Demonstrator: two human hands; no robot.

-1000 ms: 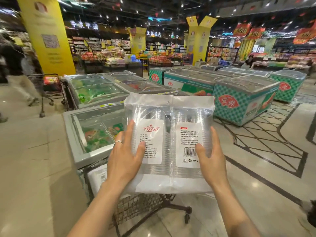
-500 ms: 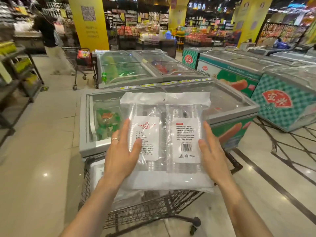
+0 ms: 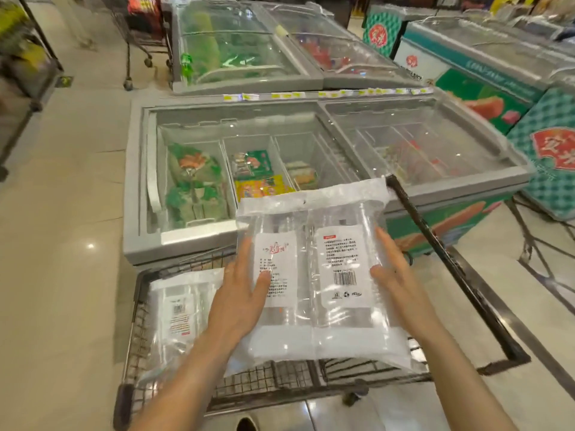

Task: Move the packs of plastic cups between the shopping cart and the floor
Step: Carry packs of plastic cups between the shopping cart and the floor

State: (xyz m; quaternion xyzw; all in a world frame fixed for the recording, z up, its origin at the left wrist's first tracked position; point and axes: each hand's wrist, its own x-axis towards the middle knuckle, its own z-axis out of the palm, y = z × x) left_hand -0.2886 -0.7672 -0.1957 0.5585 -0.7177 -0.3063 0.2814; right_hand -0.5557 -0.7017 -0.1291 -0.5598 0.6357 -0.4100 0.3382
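Plastic pack (image 3: 314, 275) drops lower now, centre frame over the cart (image 3: 460, 275), left hand (image 3: 239, 303) and right hand (image 3: 401, 284) pressing its sides flat-fingered, likely joining the second pack (image 3: 180, 309) lower left.

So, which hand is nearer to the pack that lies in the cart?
Left. The left hand holds the raised pack beside the lying pack; the right hand is across the raised pack, farther away.

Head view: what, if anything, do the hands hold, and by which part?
The pack of plastic cups, by its side edges: left hand on the left, right hand on the right.
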